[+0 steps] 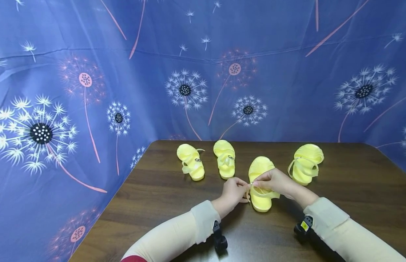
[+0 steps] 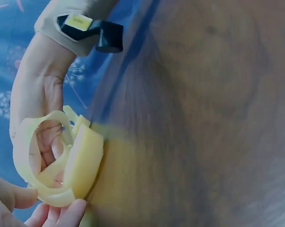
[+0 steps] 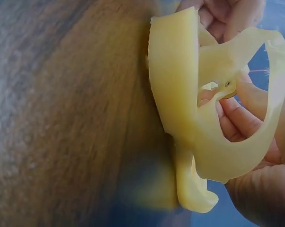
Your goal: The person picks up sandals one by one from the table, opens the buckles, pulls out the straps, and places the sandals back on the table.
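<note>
A yellow sandal (image 1: 262,204) stands on the table with its toe pointing away, between my two hands. On its left side, my left hand (image 1: 234,191) pinches the end of the ankle strap between thumb and fingers. My right hand (image 1: 277,181) reaches over the sandal and pinches the strap by the small buckle (image 1: 251,183). In the right wrist view, a small metal rivet (image 3: 228,84) shows on the strap near my right fingers. The looped ankle strap (image 2: 26,151) stands up from the heel in the left wrist view. Fingers partly hide the buckle.
Two yellow sandals, one at the far left (image 1: 193,163) and one beside it (image 1: 225,162), stand on the brown wooden table (image 1: 150,189). Another sandal (image 1: 304,167) with a loose strap stands at the right. A blue dandelion-print cloth (image 1: 203,91) hangs behind.
</note>
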A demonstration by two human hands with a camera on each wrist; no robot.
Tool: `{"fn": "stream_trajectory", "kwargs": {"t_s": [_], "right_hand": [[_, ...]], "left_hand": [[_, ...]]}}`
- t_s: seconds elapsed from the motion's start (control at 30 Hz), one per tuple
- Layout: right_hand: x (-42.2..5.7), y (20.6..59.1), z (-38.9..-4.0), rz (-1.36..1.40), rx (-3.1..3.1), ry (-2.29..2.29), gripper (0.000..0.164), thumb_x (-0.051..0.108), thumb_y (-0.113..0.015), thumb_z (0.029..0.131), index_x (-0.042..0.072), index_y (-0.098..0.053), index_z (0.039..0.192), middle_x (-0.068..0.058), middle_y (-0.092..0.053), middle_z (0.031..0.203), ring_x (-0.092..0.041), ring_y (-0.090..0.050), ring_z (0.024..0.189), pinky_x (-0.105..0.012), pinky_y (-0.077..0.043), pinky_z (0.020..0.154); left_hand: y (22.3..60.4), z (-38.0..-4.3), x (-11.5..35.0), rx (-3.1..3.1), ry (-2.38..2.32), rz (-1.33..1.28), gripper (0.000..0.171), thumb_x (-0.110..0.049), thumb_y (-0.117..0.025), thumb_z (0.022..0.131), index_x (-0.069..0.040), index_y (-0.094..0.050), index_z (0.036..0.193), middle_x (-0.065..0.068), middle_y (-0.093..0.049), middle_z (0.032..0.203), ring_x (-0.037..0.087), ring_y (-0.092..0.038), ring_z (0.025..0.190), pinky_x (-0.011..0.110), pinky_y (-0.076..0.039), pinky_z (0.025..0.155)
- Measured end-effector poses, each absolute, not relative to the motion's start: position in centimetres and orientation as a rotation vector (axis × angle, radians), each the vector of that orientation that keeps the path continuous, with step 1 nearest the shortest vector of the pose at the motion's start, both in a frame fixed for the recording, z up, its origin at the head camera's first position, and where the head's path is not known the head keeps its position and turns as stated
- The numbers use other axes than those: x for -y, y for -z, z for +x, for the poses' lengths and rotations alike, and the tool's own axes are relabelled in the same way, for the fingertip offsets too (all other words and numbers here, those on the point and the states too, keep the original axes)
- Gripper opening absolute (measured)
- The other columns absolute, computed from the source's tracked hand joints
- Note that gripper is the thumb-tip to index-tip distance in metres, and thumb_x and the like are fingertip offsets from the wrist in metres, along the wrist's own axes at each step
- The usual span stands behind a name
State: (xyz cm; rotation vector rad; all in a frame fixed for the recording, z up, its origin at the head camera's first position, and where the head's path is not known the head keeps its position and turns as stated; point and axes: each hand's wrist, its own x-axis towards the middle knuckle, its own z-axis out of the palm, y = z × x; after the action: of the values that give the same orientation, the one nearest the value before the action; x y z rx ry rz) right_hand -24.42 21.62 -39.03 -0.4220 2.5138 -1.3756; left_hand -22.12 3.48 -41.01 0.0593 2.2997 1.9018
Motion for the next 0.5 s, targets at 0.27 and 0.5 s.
{"fn": "stream_trajectory", "kwargs": {"t_s": [0.27, 0.5], "right_hand": [[-21.82, 38.94, -24.62, -0.397, -2.491, 1.360, 0.032, 0.027, -0.070, 0.090, -0.002, -0.072, 0.104, -0.008, -0.074, 0.095, -0.010, -0.063, 0.084, -0.026, -0.054, 0.071], [-22.04, 38.82, -24.94, -0.392, -2.429, 1.391, 0.035, 0.028, -0.071, 0.089, -0.003, -0.072, 0.105, -0.004, -0.073, 0.091, -0.010, -0.060, 0.083, -0.025, -0.053, 0.069]], "left_hand": [[41.58, -21.65, -3.08, -2.249, -1.916, 0.079, 0.010, 0.002, -0.062, 0.089, 0.007, -0.070, 0.086, 0.011, -0.068, 0.075, 0.013, -0.064, 0.062, 0.027, -0.059, 0.059], [41.23, -21.89, -3.24, -2.413, -1.813, 0.130, 0.012, 0.000, -0.065, 0.089, 0.002, -0.071, 0.079, 0.011, -0.068, 0.065, 0.011, -0.062, 0.055, 0.022, -0.056, 0.054]]}}
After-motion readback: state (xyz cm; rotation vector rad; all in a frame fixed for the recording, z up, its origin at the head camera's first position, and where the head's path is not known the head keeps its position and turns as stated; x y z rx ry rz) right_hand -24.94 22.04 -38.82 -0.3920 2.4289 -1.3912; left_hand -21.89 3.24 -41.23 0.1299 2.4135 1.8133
